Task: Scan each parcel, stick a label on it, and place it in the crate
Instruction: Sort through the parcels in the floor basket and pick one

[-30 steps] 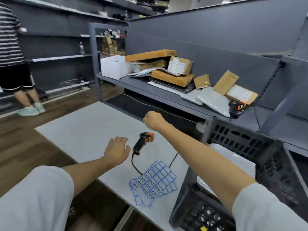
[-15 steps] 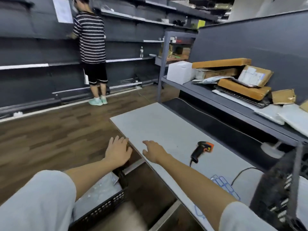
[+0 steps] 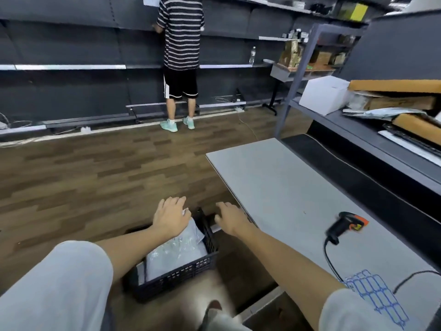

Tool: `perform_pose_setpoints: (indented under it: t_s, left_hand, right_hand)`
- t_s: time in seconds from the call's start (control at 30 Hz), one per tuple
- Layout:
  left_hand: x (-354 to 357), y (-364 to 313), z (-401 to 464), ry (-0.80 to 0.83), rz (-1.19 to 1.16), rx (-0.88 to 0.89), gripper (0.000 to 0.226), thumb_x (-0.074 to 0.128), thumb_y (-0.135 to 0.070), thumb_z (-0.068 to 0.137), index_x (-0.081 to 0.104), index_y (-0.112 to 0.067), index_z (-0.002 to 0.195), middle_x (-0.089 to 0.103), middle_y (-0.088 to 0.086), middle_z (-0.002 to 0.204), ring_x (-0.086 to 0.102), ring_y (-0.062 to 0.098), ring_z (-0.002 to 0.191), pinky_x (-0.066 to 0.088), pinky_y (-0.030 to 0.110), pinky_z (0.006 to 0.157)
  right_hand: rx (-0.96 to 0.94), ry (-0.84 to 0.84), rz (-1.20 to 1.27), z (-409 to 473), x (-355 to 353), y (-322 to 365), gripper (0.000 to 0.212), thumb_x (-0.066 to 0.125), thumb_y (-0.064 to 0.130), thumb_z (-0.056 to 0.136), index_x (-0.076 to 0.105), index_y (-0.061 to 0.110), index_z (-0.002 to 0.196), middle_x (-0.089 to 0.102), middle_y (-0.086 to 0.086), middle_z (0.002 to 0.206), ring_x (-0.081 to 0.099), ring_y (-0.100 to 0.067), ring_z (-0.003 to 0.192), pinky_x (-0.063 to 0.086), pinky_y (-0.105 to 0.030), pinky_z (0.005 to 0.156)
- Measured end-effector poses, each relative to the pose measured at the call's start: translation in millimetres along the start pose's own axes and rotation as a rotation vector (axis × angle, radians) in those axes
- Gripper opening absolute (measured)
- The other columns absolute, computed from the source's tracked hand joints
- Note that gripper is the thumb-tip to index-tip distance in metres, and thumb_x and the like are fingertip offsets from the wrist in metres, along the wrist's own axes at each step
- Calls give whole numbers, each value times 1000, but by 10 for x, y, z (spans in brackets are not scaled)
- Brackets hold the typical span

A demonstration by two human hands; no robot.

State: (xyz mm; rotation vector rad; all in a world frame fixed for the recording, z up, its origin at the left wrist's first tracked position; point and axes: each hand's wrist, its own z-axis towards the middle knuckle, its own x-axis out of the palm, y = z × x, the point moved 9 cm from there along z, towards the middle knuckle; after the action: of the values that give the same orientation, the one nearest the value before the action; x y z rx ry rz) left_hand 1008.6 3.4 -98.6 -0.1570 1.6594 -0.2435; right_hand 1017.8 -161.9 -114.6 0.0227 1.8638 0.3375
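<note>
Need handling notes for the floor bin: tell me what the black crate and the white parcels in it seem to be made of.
Black crate: looks like rigid moulded plastic, matt black; the sign is its walls of regular lattice openings.

White parcels: seem to be soft plastic mailer bags, pale grey-white with a slight sheen; they sag and wrinkle and catch glints of light. What they contain cannot be told.

Head view — downward, forward (hands near)
</note>
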Motion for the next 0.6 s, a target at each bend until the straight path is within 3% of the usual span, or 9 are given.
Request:
perform_pose_setpoints:
  t_s: [0.27, 0.6]
  left_hand:
    - [-48, 367, 495, -15, -62, -68, 47, 37, -33, 96, 39, -20, 141, 48, 3, 140, 41, 22, 130, 24, 30, 110]
    - [-2, 924, 1395, 22, -55, -167, 46, 37, -35, 96, 39, -24, 141, 46, 1, 141, 39, 21, 132, 23, 29, 111]
  right_hand:
    - [-46, 51, -41, 812, 78, 191, 46, 41, 28, 97, 38, 11, 140, 46, -14, 137, 46, -34, 123, 39, -41, 100]
    - [-41, 118, -36, 1937, 177, 160, 44, 41, 32, 97, 41, 11, 136, 47, -14, 135, 46, -34, 123, 39, -40, 101]
